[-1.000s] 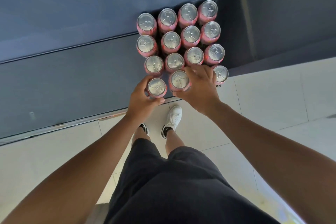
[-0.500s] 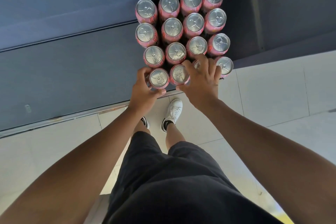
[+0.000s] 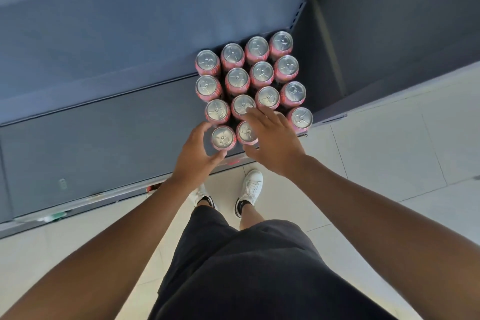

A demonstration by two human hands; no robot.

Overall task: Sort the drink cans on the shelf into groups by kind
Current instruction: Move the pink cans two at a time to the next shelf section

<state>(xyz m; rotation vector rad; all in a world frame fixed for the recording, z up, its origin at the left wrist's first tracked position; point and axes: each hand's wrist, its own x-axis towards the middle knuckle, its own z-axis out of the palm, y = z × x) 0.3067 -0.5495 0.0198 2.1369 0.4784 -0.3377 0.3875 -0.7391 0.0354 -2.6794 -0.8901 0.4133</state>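
Pink drink cans (image 3: 262, 73) stand on the grey shelf (image 3: 104, 138). They are packed tight in four rows at the shelf's right end. All of them show silver tops with pull tabs. The front row sits right at the shelf's front edge.

The left hand (image 3: 193, 158) is curled around the front-left can (image 3: 222, 138), at the left end of that front row. Its thumb is on the side nearest the shelf's edge, and its fingers wrap round the far side.

The right hand (image 3: 275, 143) is spread wide, palm down, with straight fingers. It is over the middle of the front row and holds nothing. I cannot tell if its fingertips touch the tops. It hides most of one can.

Below the shelf's front edge is a pale tiled floor (image 3: 389, 150), with two white shoes (image 3: 250, 187) and dark shorts (image 3: 259, 267).
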